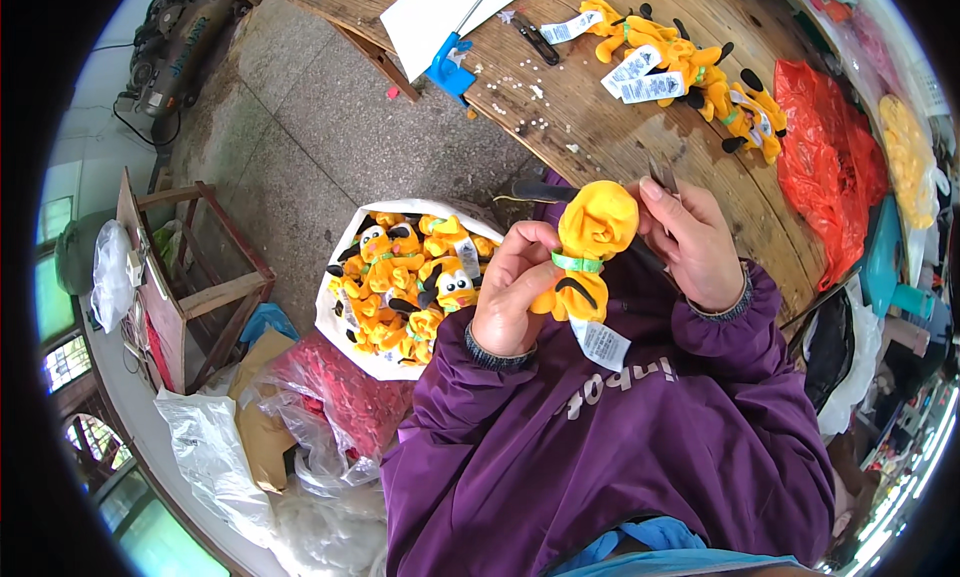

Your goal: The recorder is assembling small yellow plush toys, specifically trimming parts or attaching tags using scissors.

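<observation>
The left hand (515, 289) has its thumb and fingers clamped on a yellow plush toy (603, 215) at its green collar (577, 263). The toy's rounded head rises beyond these fingertips; a white label (600, 345) hangs below them. The right hand (697, 239) has thumb and fingers closed together on a small metal tool (661, 175), its fingertips at the head's right edge. Only the tool's tip projects past the thumb; the rest is hidden by the hand, so its kind cannot be told. The toy's face is not visible, and the label's lower end curls. Beyond the left fingertips lies a dark strip (543, 190); whether it belongs to the toy is unclear. Left of the left fingers, a white sack (440, 209) holds similar toys, overlapping and partly hidden.
</observation>
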A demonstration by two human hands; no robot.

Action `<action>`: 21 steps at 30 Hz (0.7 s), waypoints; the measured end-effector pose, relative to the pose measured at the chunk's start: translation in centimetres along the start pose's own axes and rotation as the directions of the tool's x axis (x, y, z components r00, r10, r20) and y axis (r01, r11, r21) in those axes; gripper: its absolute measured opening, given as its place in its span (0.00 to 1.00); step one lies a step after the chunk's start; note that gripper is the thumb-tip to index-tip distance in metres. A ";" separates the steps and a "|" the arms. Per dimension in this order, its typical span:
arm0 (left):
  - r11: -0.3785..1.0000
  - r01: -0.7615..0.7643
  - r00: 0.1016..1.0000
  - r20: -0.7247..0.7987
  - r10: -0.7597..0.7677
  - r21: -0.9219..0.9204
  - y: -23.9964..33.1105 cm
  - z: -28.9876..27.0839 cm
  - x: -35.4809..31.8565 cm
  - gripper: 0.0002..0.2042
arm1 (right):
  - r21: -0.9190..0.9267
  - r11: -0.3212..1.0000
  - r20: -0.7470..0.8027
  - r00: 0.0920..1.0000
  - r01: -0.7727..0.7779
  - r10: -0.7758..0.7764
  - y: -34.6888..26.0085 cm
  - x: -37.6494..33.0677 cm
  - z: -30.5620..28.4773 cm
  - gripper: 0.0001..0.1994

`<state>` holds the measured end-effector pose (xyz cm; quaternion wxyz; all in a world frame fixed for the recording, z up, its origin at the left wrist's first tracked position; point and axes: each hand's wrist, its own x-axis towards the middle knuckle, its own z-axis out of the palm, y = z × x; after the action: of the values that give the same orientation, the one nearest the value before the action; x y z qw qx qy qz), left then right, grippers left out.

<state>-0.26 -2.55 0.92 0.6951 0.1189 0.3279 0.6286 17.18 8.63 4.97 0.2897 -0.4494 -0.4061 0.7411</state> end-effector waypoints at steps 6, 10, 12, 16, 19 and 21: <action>0.999 -0.047 0.997 -0.056 0.046 -0.012 -0.5 -0.8 -0.7 0.14 | 0.013 0.999 0.002 0.999 -0.034 0.034 -0.2 -0.4 0.2 0.14; 0.995 -0.089 0.982 -0.165 0.095 0.045 -0.9 -1.8 -2.2 0.13 | 0.058 0.994 -0.009 0.995 -0.094 0.095 0.5 -1.0 -1.6 0.14; 0.986 -0.064 0.967 -0.236 0.099 0.154 -1.3 -2.5 -2.8 0.12 | 0.032 0.995 -0.019 0.995 -0.095 0.096 0.5 -1.6 -2.7 0.14; 0.638 0.014 0.779 -0.409 0.476 0.770 0.2 -6.0 -4.4 0.12 | 0.015 0.994 -0.053 0.992 -0.111 0.112 1.2 -1.0 -2.9 0.14; -0.183 0.320 0.576 -0.038 0.817 0.930 3.2 -10.4 -6.4 0.14 | 0.122 0.982 -0.069 0.986 -0.145 0.154 2.0 -0.4 -4.2 0.13; -0.336 0.427 0.627 -0.007 0.779 0.840 4.2 -11.4 -7.4 0.11 | 0.136 0.978 -0.133 0.975 -0.159 0.177 1.6 0.3 -3.3 0.12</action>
<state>-10.49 -11.63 -3.01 -0.0462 0.4290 0.8799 0.1990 19.95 9.19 2.56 0.2818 -0.5160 -0.2975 0.7522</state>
